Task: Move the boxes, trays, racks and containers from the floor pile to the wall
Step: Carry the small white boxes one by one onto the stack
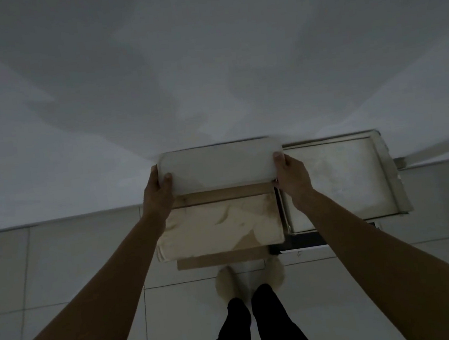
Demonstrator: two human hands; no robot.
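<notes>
- Pale grey wall (206, 61) fills the upper view, and light floor tiles (60, 256) run below it. A cardboard box (218, 226) sits on the tiles at the wall's foot and serves as the landmark.
- Left of the box's far end, the left hand (158, 193) grips the short left edge of the white tray (217, 167). Its thumb lies on the top face and its fingers are curled underneath.
- Above the box's far half, the white tray is held flat and level, with its far long edge close to the wall. Whether it touches the wall or rests on the box cannot be told.
- It looks thin, stiff and light, probably plastic. Its smooth face may slide under the thumbs, so the two short ends seem the sound places to hold it.
- Right of the box's far end, the right hand (292, 179) clasps the tray's short right edge in the same way, thumb on top and fingers wrapped below.
- Just right of the box, a shallow metal tray (338, 180) lies by the wall. It looks rigid and heavier, with raised rims to grasp.
</notes>
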